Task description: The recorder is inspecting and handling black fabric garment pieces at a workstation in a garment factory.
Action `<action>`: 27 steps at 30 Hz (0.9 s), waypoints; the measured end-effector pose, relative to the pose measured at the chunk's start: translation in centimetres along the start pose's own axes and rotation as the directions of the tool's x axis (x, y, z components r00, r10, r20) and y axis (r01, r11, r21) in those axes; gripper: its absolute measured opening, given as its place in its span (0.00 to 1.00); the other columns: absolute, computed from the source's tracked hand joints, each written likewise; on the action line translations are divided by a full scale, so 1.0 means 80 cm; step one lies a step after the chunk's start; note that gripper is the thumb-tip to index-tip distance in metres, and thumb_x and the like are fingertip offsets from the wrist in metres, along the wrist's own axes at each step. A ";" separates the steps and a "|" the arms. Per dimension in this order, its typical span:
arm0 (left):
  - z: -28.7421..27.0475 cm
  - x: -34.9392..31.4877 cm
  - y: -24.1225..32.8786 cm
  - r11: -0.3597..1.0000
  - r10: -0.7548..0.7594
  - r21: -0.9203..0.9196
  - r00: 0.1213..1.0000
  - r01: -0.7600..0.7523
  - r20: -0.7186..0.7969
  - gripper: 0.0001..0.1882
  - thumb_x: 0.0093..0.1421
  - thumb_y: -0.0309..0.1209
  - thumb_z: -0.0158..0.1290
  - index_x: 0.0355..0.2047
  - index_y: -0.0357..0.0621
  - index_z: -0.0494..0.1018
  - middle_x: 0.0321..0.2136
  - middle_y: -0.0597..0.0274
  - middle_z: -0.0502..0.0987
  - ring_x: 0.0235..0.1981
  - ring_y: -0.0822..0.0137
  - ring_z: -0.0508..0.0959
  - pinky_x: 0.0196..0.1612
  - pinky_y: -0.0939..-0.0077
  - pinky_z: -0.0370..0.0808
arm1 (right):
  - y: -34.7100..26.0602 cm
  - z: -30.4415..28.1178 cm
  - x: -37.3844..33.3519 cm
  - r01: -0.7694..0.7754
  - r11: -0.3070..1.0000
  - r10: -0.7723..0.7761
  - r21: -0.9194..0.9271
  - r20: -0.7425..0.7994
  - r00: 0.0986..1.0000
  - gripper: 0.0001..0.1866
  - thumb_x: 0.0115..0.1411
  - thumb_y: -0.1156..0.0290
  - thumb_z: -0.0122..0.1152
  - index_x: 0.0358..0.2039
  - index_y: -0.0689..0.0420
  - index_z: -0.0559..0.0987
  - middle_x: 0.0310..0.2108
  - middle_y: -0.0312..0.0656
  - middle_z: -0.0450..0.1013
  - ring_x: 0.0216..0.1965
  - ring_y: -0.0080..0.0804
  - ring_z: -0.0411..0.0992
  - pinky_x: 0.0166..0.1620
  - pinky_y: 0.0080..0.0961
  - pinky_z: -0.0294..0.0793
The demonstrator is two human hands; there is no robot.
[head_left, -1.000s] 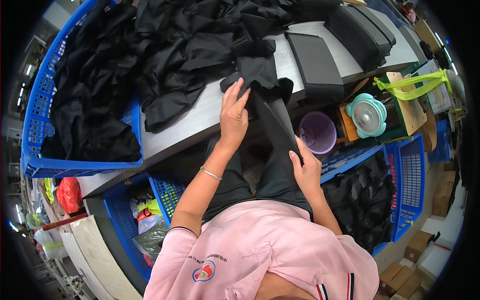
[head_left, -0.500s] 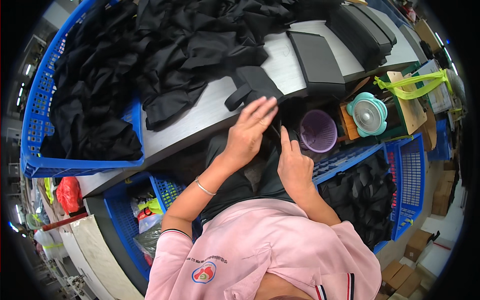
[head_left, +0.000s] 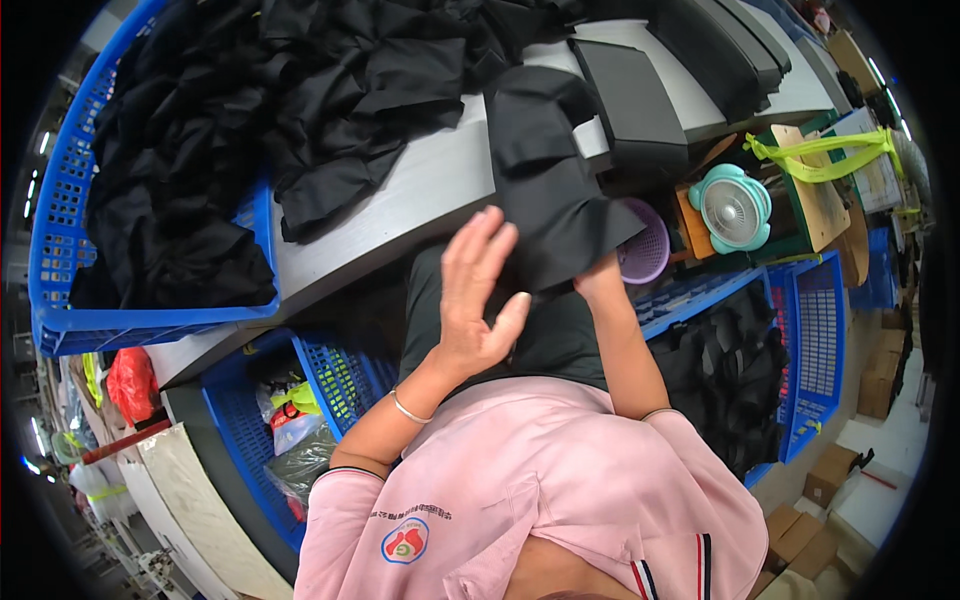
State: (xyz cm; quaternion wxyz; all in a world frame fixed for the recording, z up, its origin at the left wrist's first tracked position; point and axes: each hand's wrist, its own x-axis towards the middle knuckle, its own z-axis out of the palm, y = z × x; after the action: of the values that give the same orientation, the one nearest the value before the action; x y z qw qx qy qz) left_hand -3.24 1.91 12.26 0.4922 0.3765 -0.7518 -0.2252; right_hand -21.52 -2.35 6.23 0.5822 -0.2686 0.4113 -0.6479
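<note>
A piece of black fabric [head_left: 545, 190] stretches from the table down over its front edge toward my lap. My right hand [head_left: 598, 278] grips its near lower end, the fingers mostly hidden behind the cloth. To the left of that end, my left hand [head_left: 474, 295] is held up, open, fingers spread and nothing in it. Its fingertips are close to the fabric's left edge; I cannot tell whether they touch. A large heap of loose black fabric pieces [head_left: 370, 100] covers the table's left part. Right of the long piece lies a flat stack of black pieces [head_left: 635, 100].
A blue basket [head_left: 160, 318] full of black fabric stands at the left on the grey table [head_left: 400, 205]. Below the table edge at the right are a purple bin [head_left: 648, 250] and a turquoise fan [head_left: 732, 208]. Blue crates [head_left: 815, 340] stand at my right, another blue crate [head_left: 240, 430] at my left.
The black fabric, bunched near the table edge before, is now spread out long. My right hand has gone from pointing to holding its lower end. My left hand has drawn back toward me.
</note>
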 end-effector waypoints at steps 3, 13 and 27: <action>0.012 -0.009 -0.002 0.995 -0.093 0.018 0.995 0.093 -0.043 0.45 0.48 0.26 0.60 0.67 0.40 0.58 0.69 0.44 0.53 0.69 0.46 0.55 0.67 0.55 0.57 | -0.022 0.011 0.006 -0.096 0.987 0.104 0.130 -0.054 0.993 0.23 0.68 0.67 0.56 0.61 0.61 0.67 0.54 0.43 0.70 0.54 0.38 0.71 0.58 0.36 0.72; 0.053 0.016 0.017 0.959 -0.221 0.113 0.933 0.261 -0.283 0.38 0.46 0.16 0.56 0.62 0.44 0.67 0.58 0.54 0.67 0.47 0.62 0.71 0.46 0.72 0.72 | -0.042 0.041 -0.006 -0.183 0.960 0.212 0.213 -0.124 0.969 0.23 0.66 0.62 0.59 0.57 0.59 0.70 0.51 0.44 0.73 0.49 0.37 0.74 0.51 0.39 0.78; 0.048 0.014 0.023 0.982 -0.173 -0.132 0.929 0.136 -0.328 0.32 0.43 0.09 0.50 0.51 0.40 0.77 0.46 0.56 0.74 0.37 0.67 0.76 0.28 0.80 0.75 | -0.006 0.011 0.000 -0.133 0.958 0.145 0.255 -0.026 0.989 0.22 0.65 0.59 0.56 0.54 0.59 0.73 0.47 0.45 0.75 0.45 0.39 0.76 0.50 0.38 0.79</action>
State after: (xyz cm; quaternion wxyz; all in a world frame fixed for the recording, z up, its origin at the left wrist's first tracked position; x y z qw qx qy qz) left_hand -7.65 2.05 12.62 0.6141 0.4405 -0.6111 -0.2354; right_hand -21.07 -2.51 7.07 0.6465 -0.1482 0.3559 -0.6583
